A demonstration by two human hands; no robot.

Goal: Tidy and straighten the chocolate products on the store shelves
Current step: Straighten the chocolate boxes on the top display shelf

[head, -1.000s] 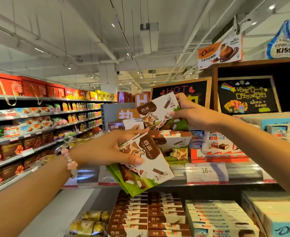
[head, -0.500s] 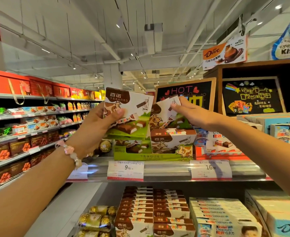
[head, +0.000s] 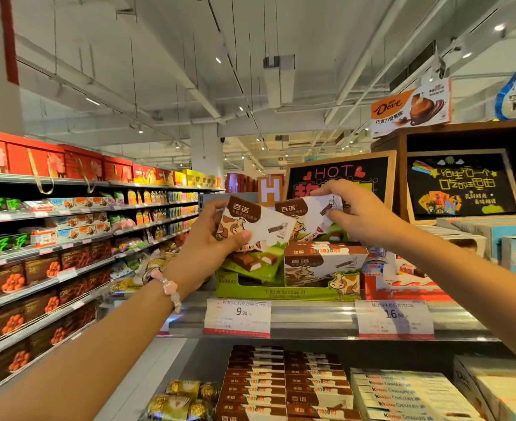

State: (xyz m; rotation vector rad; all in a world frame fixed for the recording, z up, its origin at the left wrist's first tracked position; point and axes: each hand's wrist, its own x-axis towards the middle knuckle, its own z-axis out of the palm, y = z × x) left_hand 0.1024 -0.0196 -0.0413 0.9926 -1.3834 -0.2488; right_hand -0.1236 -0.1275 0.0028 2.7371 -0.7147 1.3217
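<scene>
left hand (head: 211, 238) fingers grip chocolate box (head: 250, 229) | right hand (head: 363, 214) fingers pinch second box (head: 308, 217)

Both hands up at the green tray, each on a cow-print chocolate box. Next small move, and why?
Probably lower the left hand's box into the green tray. It hangs tilted above the tray's left side, while the right hand steadies the other box behind the stacked ones.

Two chocolate boxes, the left box (head: 252, 229) beside the right box (head: 306, 218), are held above a display tray (head: 281, 291) on the shelf (head: 311, 322). Price tags (head: 237, 317) hang on its front edge; more boxes (head: 284, 381) lie below.
</scene>
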